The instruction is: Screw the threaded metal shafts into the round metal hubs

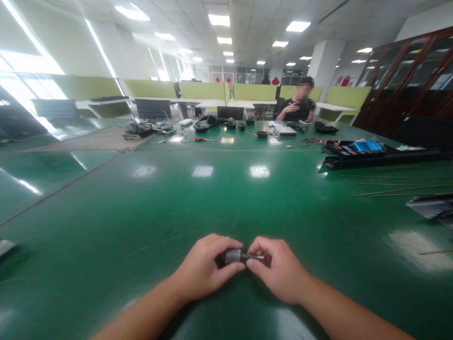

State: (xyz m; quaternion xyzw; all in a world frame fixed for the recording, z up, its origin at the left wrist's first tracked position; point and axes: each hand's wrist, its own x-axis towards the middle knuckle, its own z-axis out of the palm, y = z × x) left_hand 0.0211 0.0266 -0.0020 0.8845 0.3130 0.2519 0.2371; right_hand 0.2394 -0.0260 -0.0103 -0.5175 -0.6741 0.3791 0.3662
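Close to the near side of the green table (pixel 170 189), a small motor (pixel 232 256) with a grey metal cylinder body lies sideways between my hands. A thin dark shaft with a bright tip sticks out of it to the right. My left hand (pixel 208 264) is closed around the cylinder body, thumb below and fingers above. My right hand (pixel 279 269) has its thumb and fingers closed about the shaft end. The motor's left end is hidden inside my left palm. Whether the motor rests on the tabletop, I cannot tell.
Across the table lie an orange screwdriver (pixel 201 139), small black boxes and a pile of electronics (pixel 138 131). To the right are a long black tray (pixel 354 160) with a blue packet and several thin rods (pixel 396 184). A person (pixel 297 111) sits at the far side.
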